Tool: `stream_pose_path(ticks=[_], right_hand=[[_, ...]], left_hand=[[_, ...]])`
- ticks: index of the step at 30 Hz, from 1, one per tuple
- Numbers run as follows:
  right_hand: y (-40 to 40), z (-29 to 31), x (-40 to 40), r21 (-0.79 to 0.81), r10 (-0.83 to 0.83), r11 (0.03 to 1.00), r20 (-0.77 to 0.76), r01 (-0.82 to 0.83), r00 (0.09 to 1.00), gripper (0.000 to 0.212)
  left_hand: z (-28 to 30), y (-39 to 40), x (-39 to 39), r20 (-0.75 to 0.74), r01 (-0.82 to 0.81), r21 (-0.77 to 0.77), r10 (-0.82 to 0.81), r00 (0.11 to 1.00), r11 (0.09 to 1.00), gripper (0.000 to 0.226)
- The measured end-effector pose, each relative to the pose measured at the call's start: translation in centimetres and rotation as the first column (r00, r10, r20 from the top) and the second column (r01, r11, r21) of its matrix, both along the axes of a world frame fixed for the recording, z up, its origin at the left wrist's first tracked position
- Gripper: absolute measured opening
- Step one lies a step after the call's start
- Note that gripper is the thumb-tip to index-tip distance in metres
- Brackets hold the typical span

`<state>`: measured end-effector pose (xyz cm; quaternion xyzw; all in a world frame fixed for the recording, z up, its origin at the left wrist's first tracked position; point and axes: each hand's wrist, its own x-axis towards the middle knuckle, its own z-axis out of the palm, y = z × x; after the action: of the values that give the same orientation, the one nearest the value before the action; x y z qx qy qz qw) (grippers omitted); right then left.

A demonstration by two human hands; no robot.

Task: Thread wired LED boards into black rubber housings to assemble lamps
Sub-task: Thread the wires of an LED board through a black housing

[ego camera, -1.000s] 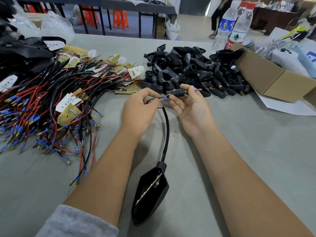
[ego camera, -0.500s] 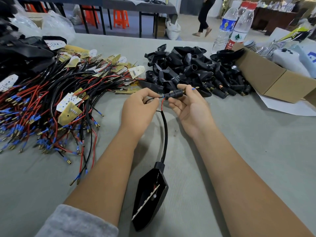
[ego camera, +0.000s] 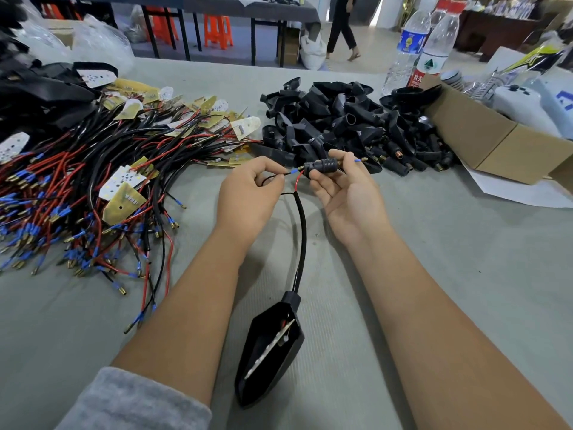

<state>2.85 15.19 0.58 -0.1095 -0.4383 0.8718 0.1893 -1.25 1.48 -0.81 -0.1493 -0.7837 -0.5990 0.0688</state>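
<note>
The right hand point(ego camera: 347, 193) pinches a ribbed black rubber sleeve point(ego camera: 321, 165), held above the grey table point(ego camera: 465, 274). The left hand point(ego camera: 248, 193) pinches the blue-tipped black wire point(ego camera: 290, 173) at the sleeve's mouth. The black cable point(ego camera: 302, 231) runs down to the black lamp housing point(ego camera: 268, 349) lying between the forearms.

I read legible print in one place only. The red label of the nearer water bottle point(ego camera: 434, 54) carries white Chinese characters, "农夫", and above them on a white band sits a green triangular logo. The farther water bottle point(ego camera: 407, 41) has a blue label with a round yellow emblem; I cannot make out its lettering. A white box point(ego camera: 558, 103) at the right edge shows part of a blue mark, too cropped to read. The boards carry no readable print.
</note>
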Motion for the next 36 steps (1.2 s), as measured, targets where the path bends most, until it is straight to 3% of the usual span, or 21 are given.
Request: stream_pose_path(ticks=[12, 19, 25, 30, 36], right_hand=[[-0.3, 0.0, 0.0, 0.070, 0.029, 0.997, 0.006, -0.029, 1.000, 0.023], [-0.2, 0.1, 0.1, 0.057, 0.065, 0.996, 0.006, -0.065, 0.998, 0.025], [-0.1, 0.1, 0.1, 0.050, 0.122, 0.991, 0.012, -0.122, 0.992, 0.026], [-0.1, 0.1, 0.2, 0.113, 0.132, 0.985, 0.019, -0.133, 0.991, 0.026], [-0.2, -0.1, 0.1, 0.257, 0.120, 0.957, 0.055, -0.130, 0.991, 0.025]], left_hand=[[0.5, -0.1, 0.3, 0.076, -0.026, -0.032, 0.028, 0.997, 0.999, 0.014], [1.1, 0.1, 0.9, 0.074, 0.041, 0.092, -0.048, 0.996, 0.995, 0.012], [1.3, 0.2, 0.6, 0.130, 0.001, 0.205, -0.028, 0.991, 0.979, 0.014], [1.1, 0.2, 0.3, 0.153, -0.022, 0.187, -0.007, 0.988, 0.982, 0.016], [1.0, 0.1, 0.4, 0.072, 0.023, 0.111, -0.031, 0.997, 0.994, 0.017]])
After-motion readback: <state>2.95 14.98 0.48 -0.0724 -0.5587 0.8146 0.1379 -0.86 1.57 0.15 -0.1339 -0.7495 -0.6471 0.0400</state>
